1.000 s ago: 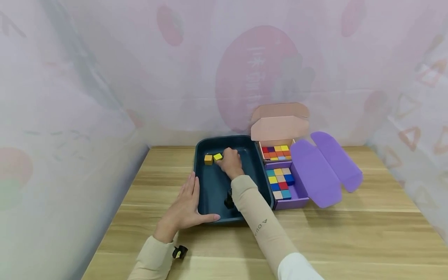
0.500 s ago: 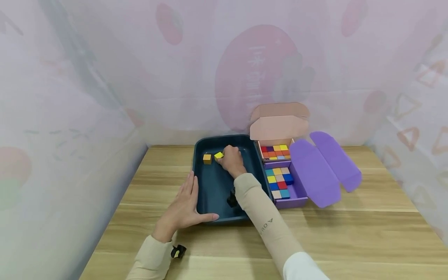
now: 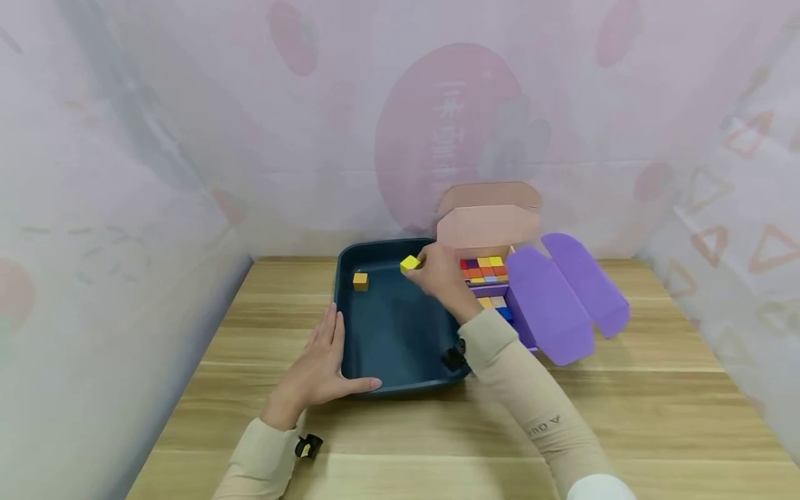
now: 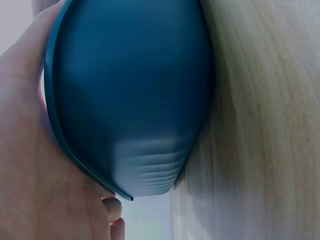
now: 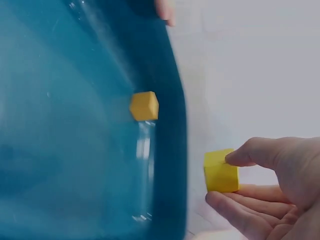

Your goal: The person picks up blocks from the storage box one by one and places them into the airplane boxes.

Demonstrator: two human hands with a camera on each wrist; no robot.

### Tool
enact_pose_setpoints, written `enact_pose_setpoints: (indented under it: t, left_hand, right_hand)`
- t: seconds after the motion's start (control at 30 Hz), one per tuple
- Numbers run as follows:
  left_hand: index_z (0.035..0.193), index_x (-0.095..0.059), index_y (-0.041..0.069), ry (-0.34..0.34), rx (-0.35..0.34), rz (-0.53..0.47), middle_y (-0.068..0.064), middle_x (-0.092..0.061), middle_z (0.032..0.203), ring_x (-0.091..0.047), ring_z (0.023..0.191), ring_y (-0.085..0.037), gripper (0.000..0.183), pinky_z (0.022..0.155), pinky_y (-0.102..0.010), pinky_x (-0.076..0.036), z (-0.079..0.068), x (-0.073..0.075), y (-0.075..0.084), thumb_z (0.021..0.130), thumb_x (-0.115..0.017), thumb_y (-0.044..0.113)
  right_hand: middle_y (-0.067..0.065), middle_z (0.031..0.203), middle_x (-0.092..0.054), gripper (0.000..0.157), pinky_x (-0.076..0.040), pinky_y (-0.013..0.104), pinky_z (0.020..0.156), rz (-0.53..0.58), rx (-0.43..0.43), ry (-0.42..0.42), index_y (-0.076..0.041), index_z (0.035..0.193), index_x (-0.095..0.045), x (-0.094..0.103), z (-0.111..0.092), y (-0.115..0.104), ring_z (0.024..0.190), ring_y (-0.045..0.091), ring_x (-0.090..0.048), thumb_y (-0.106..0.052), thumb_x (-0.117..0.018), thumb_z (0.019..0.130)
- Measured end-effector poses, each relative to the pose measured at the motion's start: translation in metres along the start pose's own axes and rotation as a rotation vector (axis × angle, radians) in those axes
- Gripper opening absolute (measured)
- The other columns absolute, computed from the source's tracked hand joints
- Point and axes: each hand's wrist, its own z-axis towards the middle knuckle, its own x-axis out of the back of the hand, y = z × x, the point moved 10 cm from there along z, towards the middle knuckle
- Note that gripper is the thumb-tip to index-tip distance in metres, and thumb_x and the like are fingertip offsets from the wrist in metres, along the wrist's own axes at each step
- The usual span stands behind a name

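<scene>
In the head view a dark blue tray (image 3: pixel 400 340) lies on the table, and my left hand (image 3: pixel 315 368) rests against its near left corner with fingers straight along the side and the thumb on the front rim. The left wrist view shows the tray's outer wall (image 4: pixel 130 90) beside the palm. My right hand (image 3: pixel 445 278) pinches a yellow cube (image 3: pixel 409 264) between thumb and fingers, lifted above the far right part of the tray. The right wrist view shows this yellow cube (image 5: pixel 221 171) clearly. One orange-yellow cube (image 3: pixel 360 281) sits in the tray's far left.
Right of the tray stand a pink open box (image 3: pixel 487 229) and a purple open box (image 3: pixel 550 305), both holding rows of coloured cubes; the right hand and forearm partly hide them. The wooden table (image 3: pixel 656 403) extends to the right. A printed cloth (image 3: pixel 312 139) hangs behind.
My right hand has lifted the yellow cube off the tray floor and moved right and up with it. The left hand keeps its place on the tray. The head view has shifted slightly.
</scene>
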Motion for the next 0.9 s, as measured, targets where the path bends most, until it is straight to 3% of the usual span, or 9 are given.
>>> enact_pose_setpoints:
  t: [0.23, 0.4, 0.77, 0.9]
  left_hand:
    - [0.167, -0.001, -0.005, -0.007, -0.004, -0.008, -0.02, 0.013, 0.178, 0.003, 0.167, -0.039, 0.15, 0.134, -0.062, -0.012, 0.0, 0.0, 0.0, 0.073, -0.07, 0.089]
    - [0.167, 0.001, -0.004, -0.01, 0.002, -0.006, -0.019, 0.015, 0.177, 0.004, 0.167, -0.038, 0.15, 0.134, -0.061, -0.011, 0.0, 0.0, -0.002, 0.073, -0.07, 0.09]
    - [0.167, -0.002, -0.006, -0.007, -0.002, -0.009, -0.02, 0.014, 0.177, 0.004, 0.167, -0.039, 0.149, 0.133, -0.063, -0.011, 0.0, 0.0, -0.003, 0.074, -0.07, 0.089]
    - [0.167, 0.0, -0.005, -0.012, 0.002, -0.016, -0.02, 0.015, 0.177, 0.005, 0.167, -0.038, 0.15, 0.134, -0.062, -0.01, 0.001, 0.0, -0.002, 0.074, -0.07, 0.089]
  right_hand:
    - [0.016, 0.096, -0.078, 0.024, -0.067, 0.043, 0.082, 0.034, -0.008, 0.047, 0.002, 0.101, -0.076, 0.046, -0.031, 0.014, 0.082, 0.027, -0.073, -0.014, -0.087, 0.085]
    - [0.019, 0.091, -0.079, 0.019, -0.068, 0.044, 0.076, 0.07, 0.009, 0.074, 0.004, 0.095, -0.076, 0.069, -0.051, 0.029, 0.078, 0.029, -0.078, -0.008, -0.085, 0.083]
    - [0.025, 0.097, -0.08, 0.026, -0.067, 0.039, 0.068, -0.026, -0.154, 0.081, 0.009, 0.103, -0.078, 0.092, -0.092, 0.079, 0.08, 0.031, -0.08, -0.012, -0.084, 0.089]
    - [0.023, 0.091, -0.079, 0.023, -0.061, 0.034, 0.06, -0.057, -0.22, 0.08, 0.008, 0.096, -0.077, 0.095, -0.106, 0.098, 0.073, 0.026, -0.074, -0.013, -0.084, 0.09]
